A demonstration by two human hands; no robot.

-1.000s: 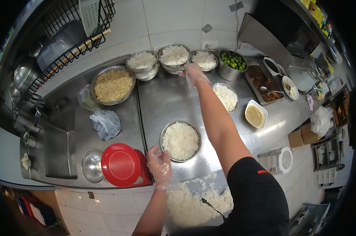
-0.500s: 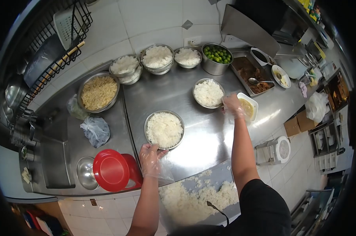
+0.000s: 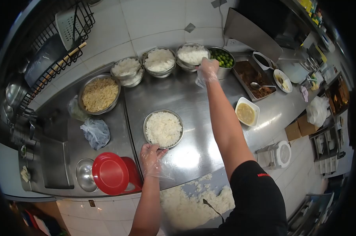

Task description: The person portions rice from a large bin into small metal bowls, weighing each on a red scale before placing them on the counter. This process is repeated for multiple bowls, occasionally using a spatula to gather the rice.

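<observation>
My left hand (image 3: pixel 149 159), in a clear plastic glove, grips the near rim of a round metal bowl (image 3: pixel 182 133) heaped with white rice (image 3: pixel 162 129). This bowl stands on the steel counter in front of me. At the back of the counter my gloved right hand (image 3: pixel 208 70) grips the right side of another metal bowl of rice (image 3: pixel 192 54). It sits over a second bowl (image 3: pixel 184 67), right beside the pot of green limes (image 3: pixel 224 59), which my hand partly overlaps.
More rice bowls (image 3: pixel 159 61) stand stacked along the wall. Noodles fill a bowl (image 3: pixel 99 93) at left, near plastic bags (image 3: pixel 95 132) and a red container (image 3: pixel 111 173). At right are a square bowl of yellowish liquid (image 3: pixel 246 113) and a meat tray (image 3: pixel 254 74). Loose rice (image 3: pixel 193 204) lies nearest me.
My right hand has carried its rice bowl from the middle right of the counter to the back, over the bowl beside the limes. My left hand stays on the front bowl's rim.
</observation>
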